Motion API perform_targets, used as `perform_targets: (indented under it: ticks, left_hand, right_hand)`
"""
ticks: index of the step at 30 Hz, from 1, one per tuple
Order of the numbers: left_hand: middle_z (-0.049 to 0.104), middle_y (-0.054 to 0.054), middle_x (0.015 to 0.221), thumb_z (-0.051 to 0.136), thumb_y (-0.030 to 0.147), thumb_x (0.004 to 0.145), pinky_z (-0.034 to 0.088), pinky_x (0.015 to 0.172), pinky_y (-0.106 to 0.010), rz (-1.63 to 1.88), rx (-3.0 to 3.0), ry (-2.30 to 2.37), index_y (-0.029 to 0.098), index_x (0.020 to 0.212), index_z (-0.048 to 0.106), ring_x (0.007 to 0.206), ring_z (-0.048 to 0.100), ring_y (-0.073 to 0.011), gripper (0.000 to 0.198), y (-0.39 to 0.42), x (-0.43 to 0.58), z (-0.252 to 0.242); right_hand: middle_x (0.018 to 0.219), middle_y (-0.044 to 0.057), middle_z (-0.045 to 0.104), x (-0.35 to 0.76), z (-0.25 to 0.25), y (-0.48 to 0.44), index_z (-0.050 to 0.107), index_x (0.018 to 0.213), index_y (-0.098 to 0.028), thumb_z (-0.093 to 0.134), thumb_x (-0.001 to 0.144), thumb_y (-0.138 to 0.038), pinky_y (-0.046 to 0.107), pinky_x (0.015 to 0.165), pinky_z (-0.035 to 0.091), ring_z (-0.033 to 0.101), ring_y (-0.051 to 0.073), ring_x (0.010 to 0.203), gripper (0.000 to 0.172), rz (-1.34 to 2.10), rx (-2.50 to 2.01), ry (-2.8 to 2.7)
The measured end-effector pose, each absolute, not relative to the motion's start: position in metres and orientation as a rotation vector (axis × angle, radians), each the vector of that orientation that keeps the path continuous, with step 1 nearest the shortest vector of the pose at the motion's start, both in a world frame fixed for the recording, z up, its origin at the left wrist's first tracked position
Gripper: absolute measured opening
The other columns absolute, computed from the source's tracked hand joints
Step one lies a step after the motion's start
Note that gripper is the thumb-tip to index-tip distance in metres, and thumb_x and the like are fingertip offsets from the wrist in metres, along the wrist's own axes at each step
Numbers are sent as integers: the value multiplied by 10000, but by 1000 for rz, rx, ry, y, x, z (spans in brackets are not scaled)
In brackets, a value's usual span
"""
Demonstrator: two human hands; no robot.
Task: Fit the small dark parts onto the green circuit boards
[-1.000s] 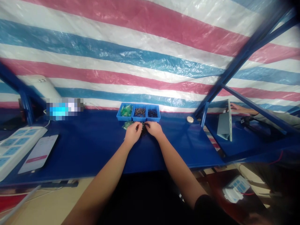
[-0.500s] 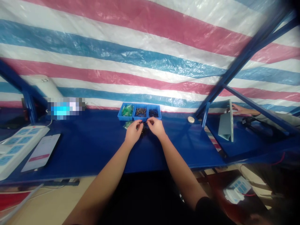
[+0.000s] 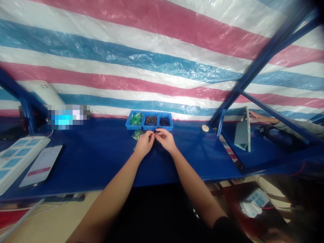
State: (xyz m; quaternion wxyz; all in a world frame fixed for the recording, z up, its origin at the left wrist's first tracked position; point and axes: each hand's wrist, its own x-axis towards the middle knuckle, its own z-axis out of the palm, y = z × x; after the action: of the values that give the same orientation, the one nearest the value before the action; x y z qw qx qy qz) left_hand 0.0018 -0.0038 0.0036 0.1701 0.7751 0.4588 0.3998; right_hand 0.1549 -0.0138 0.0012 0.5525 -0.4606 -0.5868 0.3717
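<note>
My left hand (image 3: 146, 141) and my right hand (image 3: 165, 139) meet fingertip to fingertip just in front of three small blue bins. Both are closed in a pinch; whatever lies between the fingertips is too small to make out. The left bin (image 3: 134, 127) contains green pieces (image 3: 136, 118), the middle bin (image 3: 150, 128) small brass-and-dark parts (image 3: 151, 120), and the right bin (image 3: 165, 128) black parts (image 3: 164, 121). Beside my left hand, clear-and-green pieces (image 3: 137, 135) lie on the blue table (image 3: 101, 148), partly covered by the hand.
A phone (image 3: 42, 165) and a white power strip (image 3: 21, 158) lie at the left. A round white object (image 3: 205, 128) sits right of the bins. Beyond the blue frame post (image 3: 221, 123), another person's hand (image 3: 255, 116) is behind a tablet on a stand (image 3: 243, 133). Striped sheeting (image 3: 152, 74) hangs behind.
My hands have come closer together, with their fingertips now meeting. Dark pieces that showed below the fingers are no longer visible. The whole view has shifted slightly.
</note>
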Motion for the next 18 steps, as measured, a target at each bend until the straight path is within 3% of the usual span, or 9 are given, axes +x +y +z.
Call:
perform_targets:
  ticks: [4,9,18]
  left_hand:
    - [675,-53,886,456,300,923,470,696,-285,1113,2255,1273,201,998,583,777,631,-183,178,-3,1,4]
    - [684,-42,933,478,293,918,475,727,-285,1156,2242,1259,211,1067,578,816,636,-178,197,-4,2,5]
    - [663,-44,870,429,312,941,456,691,-290,1132,2262,1261,206,986,583,764,616,-181,192,-5,1,8]
  right_hand:
    - [938,47,719,155,3,-17,698,1012,-202,615,817,-380,275,706,541,660,159,767,276,805,-1073,-1477]
    - [883,45,725,157,2,-17,711,1004,-198,612,829,-380,277,690,545,659,162,729,271,756,-1094,-1445]
    - [916,48,730,156,0,-16,709,1043,-208,628,823,-377,293,695,551,668,174,744,288,737,-1097,-1457]
